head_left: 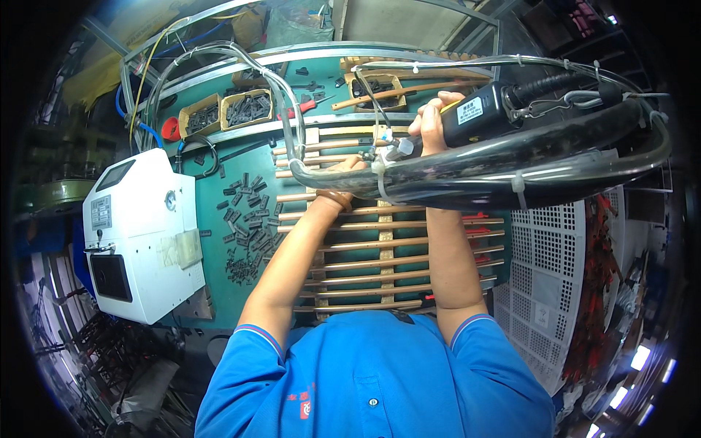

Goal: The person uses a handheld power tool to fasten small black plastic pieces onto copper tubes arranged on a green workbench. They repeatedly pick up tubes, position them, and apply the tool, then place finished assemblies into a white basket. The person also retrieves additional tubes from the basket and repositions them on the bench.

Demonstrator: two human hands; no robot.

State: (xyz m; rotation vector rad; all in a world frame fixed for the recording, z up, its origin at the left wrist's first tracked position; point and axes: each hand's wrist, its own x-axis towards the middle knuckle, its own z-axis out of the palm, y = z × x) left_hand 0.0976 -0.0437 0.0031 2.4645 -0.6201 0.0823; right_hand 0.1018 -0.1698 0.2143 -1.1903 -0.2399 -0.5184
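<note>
My right hand [432, 125] is wrapped round a black power screwdriver [478, 115], held nearly level over the bench. The tool's tip area sits close to my left hand [349, 169], among thin tubes. My left hand rests at the far rods with its fingers bent and partly hidden behind a thick clear hose [438, 179]; what they grip cannot be made out. Several brown rods [350, 246] lie side by side across a pale notched wooden strip [386, 255]. Red pieces [478, 231] show near the right ends of some rods.
Loose black plastic parts [244, 212] are scattered left of the rods on the green bench [219, 281]. A white machine [142, 237] stands at the left. Cardboard boxes of black parts [248, 108] and a red-handled screwdriver [299, 109] lie behind. White perforated panels [544, 252] stand right.
</note>
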